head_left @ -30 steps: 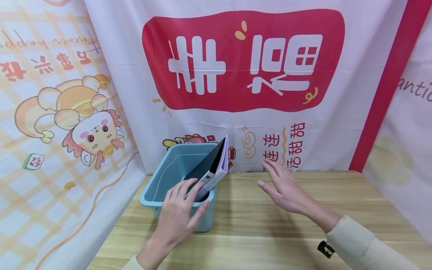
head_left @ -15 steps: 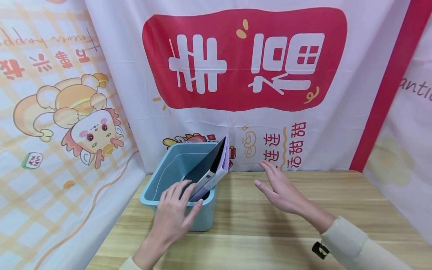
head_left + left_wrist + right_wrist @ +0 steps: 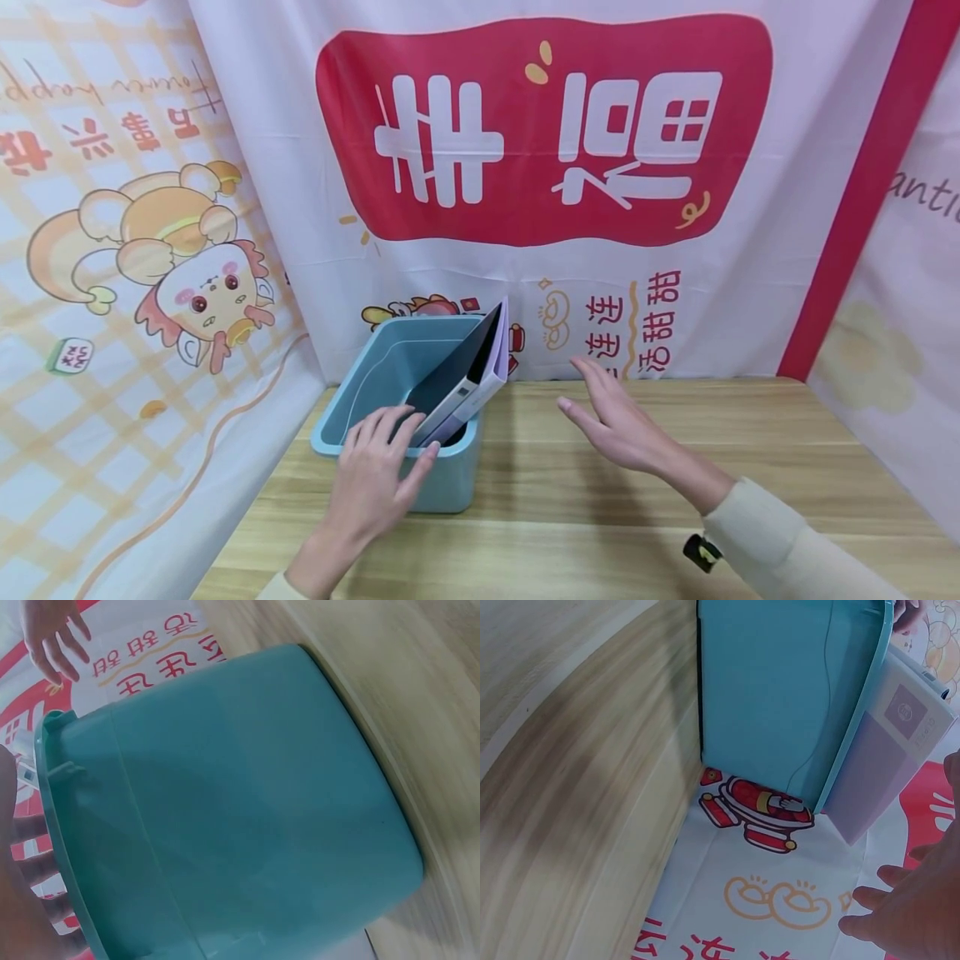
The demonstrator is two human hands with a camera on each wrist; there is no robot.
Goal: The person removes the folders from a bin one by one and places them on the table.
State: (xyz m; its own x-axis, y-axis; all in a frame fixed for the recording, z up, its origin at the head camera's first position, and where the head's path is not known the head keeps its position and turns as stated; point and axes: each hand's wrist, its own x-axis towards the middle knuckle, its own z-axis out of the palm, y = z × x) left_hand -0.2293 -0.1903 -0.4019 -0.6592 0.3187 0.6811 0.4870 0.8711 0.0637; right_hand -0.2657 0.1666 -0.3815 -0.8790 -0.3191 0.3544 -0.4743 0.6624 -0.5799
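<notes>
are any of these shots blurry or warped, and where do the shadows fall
Head view: sharp, wide-angle bend at the edges; soft shadows on the wooden table beside the teal bin and under the right hand. Left wrist view: the table streaks with motion blur, the bin fairly clear, the left hand cut off at the edge. Right wrist view: table smeared, the lilac box readable.

Teal plastic bin (image 3: pixel 232 810) fills most of frame, smooth outer wall toward camera, rim running down left edge. Left hand (image 3: pixel 26 900) at lower left, fingers (image 3: pixel 34 866) lying at bin rim. Right hand (image 3: pixel 49 630) at top left, fingers spread, apart from bin. Wooden surface (image 3: pixel 405 697) at right, blurred. Red-and-white printed cloth (image 3: pixel 157 660) behind bin.
</notes>
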